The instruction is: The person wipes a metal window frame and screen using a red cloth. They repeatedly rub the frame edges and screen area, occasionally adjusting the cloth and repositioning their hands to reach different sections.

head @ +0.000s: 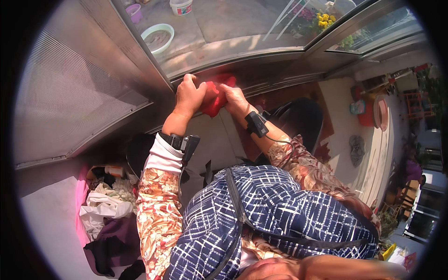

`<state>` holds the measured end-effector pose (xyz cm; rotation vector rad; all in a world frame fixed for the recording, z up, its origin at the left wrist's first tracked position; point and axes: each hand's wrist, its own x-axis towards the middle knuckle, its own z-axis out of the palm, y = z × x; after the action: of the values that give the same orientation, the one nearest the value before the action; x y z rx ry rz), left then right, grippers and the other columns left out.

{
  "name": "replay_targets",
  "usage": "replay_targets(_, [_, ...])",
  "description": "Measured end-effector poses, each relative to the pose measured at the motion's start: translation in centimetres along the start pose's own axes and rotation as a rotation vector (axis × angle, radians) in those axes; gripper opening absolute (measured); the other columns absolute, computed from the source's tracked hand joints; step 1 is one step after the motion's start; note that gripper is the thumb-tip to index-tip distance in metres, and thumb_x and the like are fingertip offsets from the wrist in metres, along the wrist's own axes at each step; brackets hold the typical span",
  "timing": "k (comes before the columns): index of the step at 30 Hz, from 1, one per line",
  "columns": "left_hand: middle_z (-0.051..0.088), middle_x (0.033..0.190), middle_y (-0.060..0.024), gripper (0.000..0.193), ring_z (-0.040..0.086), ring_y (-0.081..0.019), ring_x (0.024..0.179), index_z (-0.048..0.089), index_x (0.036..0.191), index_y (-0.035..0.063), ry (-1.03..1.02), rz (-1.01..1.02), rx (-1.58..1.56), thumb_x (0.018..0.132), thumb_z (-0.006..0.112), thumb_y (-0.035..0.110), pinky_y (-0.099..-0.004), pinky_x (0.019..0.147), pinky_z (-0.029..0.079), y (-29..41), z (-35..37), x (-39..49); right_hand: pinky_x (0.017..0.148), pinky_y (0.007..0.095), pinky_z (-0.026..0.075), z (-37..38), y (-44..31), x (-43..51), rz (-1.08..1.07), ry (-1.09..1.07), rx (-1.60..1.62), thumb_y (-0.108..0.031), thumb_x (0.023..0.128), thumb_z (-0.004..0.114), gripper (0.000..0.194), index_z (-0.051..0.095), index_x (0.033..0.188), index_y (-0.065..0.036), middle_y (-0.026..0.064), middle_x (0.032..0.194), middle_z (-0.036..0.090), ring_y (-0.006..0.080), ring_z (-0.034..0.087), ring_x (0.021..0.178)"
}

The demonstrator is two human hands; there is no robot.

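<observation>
A crumpled red cloth [214, 99] is bunched between my two hands, low against the bottom metal rail [273, 68] of a glass panel. My left hand [189, 93] grips its left side, thumb on the fabric, with the knuckles close to the upright edge of the metal frame. On the other side my right hand [235, 98] pinches the cloth with the thumb on top. Part of the red cloth behind the fingers is blurred against the rail. Each wrist wears a strapped black device.
A screened door panel [80, 80] stands at my left. Beside my left arm, a pink bag [81, 210] holds rumpled clothes. Behind the glass are a basin [157, 38], a white bucket [181, 7] and yellow flowers [325, 20]. A grey rag [356, 150] lies on the floor at right.
</observation>
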<state>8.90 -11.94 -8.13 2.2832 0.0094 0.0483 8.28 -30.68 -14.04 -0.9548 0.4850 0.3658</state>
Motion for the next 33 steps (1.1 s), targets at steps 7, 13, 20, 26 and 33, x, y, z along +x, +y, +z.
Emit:
replay_targets(7, [0.073, 0.112, -0.0299, 0.048, 0.07, -0.0474, 0.108, 0.063, 0.123, -0.0011, -0.016, 0.008, 0.026, 0.091, 0.073, 0.033, -0.0529, 0.096, 0.055, 0.9, -0.1, -0.3, 0.085, 0.0427, 0.061, -0.8, 0.9, 2.5, -0.106, 0.179, 0.206, -0.009, 0.098, 0.07, 0.023, 0.07, 0.116, 0.005, 0.0165, 0.11, 0.074, 0.03, 0.073, 0.097])
replay_targets(13, [0.073, 0.112, -0.029, 0.05, 0.071, -0.0465, 0.108, 0.06, 0.125, -0.0015, 0.018, 0.046, 0.055, 0.091, 0.074, 0.032, -0.0528, 0.095, 0.056, 1.8, 0.1, -1.1, 0.081, 0.0421, 0.061, -10.4, 4.9, 11.5, -0.054, -0.005, 0.323, -0.017, 0.105, 0.062, 0.019, 0.069, 0.117, -0.004, 0.0139, 0.113, 0.073, 0.0291, 0.073, 0.098])
replay_targets(20, [0.074, 0.106, -0.0284, 0.048, 0.072, -0.0457, 0.103, 0.06, 0.122, -0.0016, 0.012, 0.025, 0.091, 0.091, 0.074, 0.032, -0.0523, 0.091, 0.057, 2.6, -0.2, -1.3, 0.073, 0.042, 0.062, -10.4, 4.2, 10.3, 0.045, -0.237, 0.325, -0.031, 0.11, 0.053, 0.027, 0.068, 0.11, -0.008, 0.0092, 0.102, 0.073, 0.0255, 0.07, 0.086])
replay_targets(26, [0.074, 0.108, -0.0286, 0.049, 0.072, -0.0452, 0.104, 0.06, 0.122, -0.0021, 0.018, 0.014, 0.111, 0.091, 0.074, 0.033, -0.0519, 0.092, 0.057, 2.9, -0.4, -1.6, 0.073, 0.0481, 0.064, -2.3, 0.2, 3.0, -0.087, -0.025, 0.296, -0.028, 0.111, 0.05, 0.032, 0.069, 0.113, -0.003, 0.0152, 0.099, 0.076, 0.0309, 0.074, 0.087])
replay_targets(33, [0.073, 0.11, -0.0282, 0.053, 0.071, -0.0452, 0.106, 0.057, 0.126, -0.0024, 0.045, 0.056, 0.126, 0.091, 0.074, 0.033, -0.0516, 0.092, 0.057, 2.6, -0.2, -1.8, 0.054, 0.0401, 0.054, -7.4, 1.5, 6.8, -0.196, -0.086, 0.265, -0.016, 0.104, 0.059, 0.021, 0.068, 0.09, -0.003, 0.0126, 0.083, 0.071, 0.0263, 0.07, 0.071])
